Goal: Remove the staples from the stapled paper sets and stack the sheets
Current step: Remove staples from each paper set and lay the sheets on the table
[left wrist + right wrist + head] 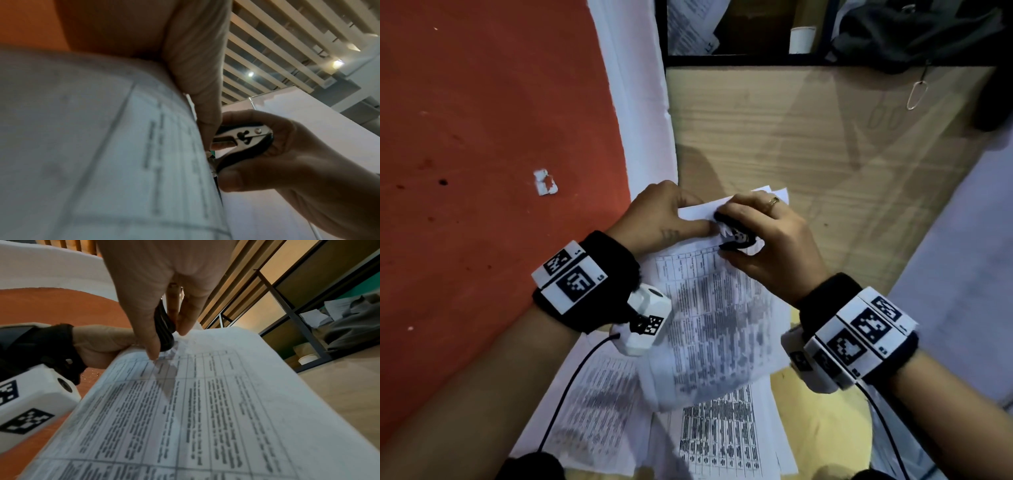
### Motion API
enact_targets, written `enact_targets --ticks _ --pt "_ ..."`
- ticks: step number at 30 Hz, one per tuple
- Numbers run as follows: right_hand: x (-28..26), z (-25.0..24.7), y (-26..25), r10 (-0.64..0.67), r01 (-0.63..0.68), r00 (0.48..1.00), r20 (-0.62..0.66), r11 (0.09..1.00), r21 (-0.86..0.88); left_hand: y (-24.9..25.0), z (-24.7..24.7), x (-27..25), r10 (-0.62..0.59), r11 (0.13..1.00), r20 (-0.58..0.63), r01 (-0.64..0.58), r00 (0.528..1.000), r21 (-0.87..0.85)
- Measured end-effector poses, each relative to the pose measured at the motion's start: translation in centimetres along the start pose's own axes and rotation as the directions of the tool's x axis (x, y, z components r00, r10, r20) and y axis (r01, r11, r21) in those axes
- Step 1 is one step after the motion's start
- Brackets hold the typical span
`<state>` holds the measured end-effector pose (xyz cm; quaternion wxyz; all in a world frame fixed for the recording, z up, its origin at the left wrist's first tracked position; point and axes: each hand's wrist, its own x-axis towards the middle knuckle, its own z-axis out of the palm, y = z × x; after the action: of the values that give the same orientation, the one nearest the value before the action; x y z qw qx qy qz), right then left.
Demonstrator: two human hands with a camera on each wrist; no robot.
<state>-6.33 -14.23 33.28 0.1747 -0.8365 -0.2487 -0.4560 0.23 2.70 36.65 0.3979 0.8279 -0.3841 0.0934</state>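
Currently mid staple pull. Left hand pinches the top edge of the stapled paper set, thumb over, fingers curled under, just left of the tool. The set lies over loose printed sheets at the wooden desk's near edge. Right hand squeezes the black claw staple remover, biting the set's top corner, wrist angled down. Next, probably: lever the staple out while the left hand holds the paper flat.
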Motion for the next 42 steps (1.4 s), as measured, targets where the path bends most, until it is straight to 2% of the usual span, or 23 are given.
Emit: enact_targets --ticks 4,15,20,28,37,42 --pt "0.3 -0.1 -0.1 -0.036 0.036 0.998 -0.046 0.999 -0.016 0.2 -0.1 -0.1 -0.008 0.998 0.004 0.008 1.000 -0.059" --pt "0.6 -0.8 -0.2 -0.089 0.087 0.995 -0.035 0.996 -0.032 0.9 0.0 -0.2 -0.025 0.993 0.009 0.026 1.000 -0.119" --pt "0.9 -0.8 -0.3 -0.098 0.094 0.994 -0.053 0.993 -0.073 1.0 0.0 -0.3 -0.035 0.978 0.017 0.038 0.999 -0.206" --pt "1.5 -1.0 -0.4 -0.123 0.118 0.991 -0.053 0.989 -0.088 1.4 -0.5 -0.4 -0.010 0.967 0.048 0.022 0.999 -0.254" --pt "1.3 -1.0 -0.6 -0.031 0.031 0.998 -0.050 1.000 -0.005 1.5 -1.0 -0.7 0.001 0.952 0.141 0.042 0.990 -0.302" --pt "1.1 -0.9 -0.2 0.070 -0.066 0.997 -0.034 0.992 0.106 1.2 -0.5 -0.7 -0.015 0.920 0.090 0.049 0.996 -0.389"
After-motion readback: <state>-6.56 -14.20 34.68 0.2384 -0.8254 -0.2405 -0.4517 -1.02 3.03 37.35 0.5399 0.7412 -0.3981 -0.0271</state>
